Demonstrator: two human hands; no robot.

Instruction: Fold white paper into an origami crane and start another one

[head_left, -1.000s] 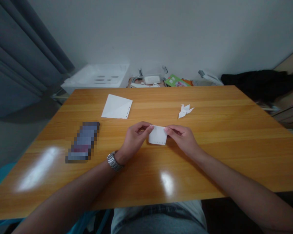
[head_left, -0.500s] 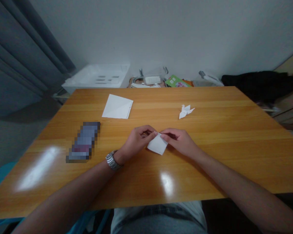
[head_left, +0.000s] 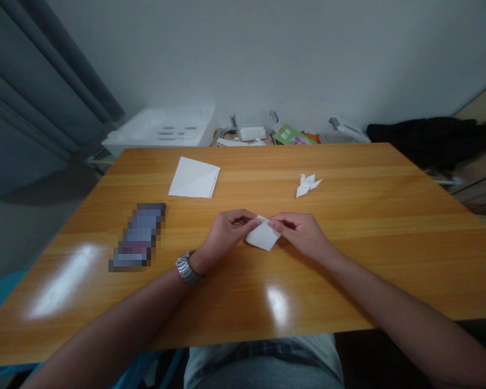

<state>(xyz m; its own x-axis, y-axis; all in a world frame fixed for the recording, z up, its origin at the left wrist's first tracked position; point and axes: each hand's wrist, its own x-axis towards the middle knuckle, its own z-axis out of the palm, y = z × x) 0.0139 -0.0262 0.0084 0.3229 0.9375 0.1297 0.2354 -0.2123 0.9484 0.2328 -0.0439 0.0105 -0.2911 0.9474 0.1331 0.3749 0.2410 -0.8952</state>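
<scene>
A small folded square of white paper [head_left: 264, 236] is pinched between my two hands, one corner pointing toward me. My left hand [head_left: 231, 230], with a metal watch [head_left: 188, 268] on its wrist, grips the left edge between thumb and fingers. On the opposite edge, my right hand [head_left: 298, 231] pinches the paper the same way. The fingers behind the sheet are partly hidden. Beyond my right hand, a folded white paper crane [head_left: 308, 185] rests on the wooden table [head_left: 372, 216].
At the back left of the table lies a white sheet with a perforated edge [head_left: 194, 178]. A blurred-out phone [head_left: 140, 235] is left of my left hand. Behind the table stand a white plastic tub [head_left: 166, 127] and a green booklet [head_left: 294, 135]. Dark cloth [head_left: 429, 140] lies at right.
The hands have moved slightly apart at the paper's far corner, so that corner now shows between the thumbs. The near corner has shifted a little away from me.
</scene>
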